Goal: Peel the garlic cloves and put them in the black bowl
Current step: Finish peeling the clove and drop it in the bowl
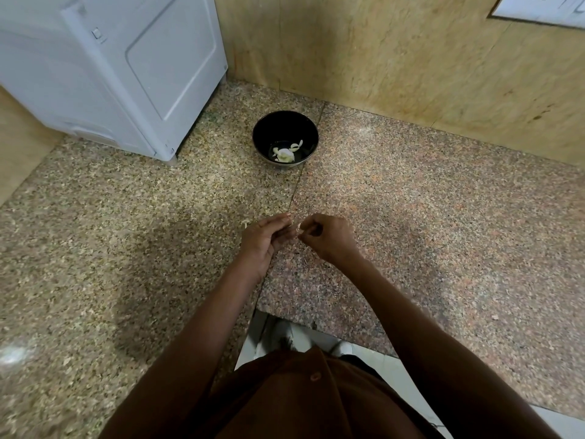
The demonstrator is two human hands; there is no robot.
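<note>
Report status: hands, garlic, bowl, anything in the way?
Left hand and right hand both pinching a garlic clove between them. Black bowl beyond, peeled cloves inside. Counter path to bowl unobstructed.

bare counter [411, 201] before black bowl [285, 128], white appliance [126, 68] crowding left

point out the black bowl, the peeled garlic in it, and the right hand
black bowl [285, 125]: head view, on the dark inner wall at the far side.
peeled garlic [285, 153]: head view, on the pale pieces at the bowl's bottom.
right hand [329, 237]: head view, on the back of the hand.
</note>
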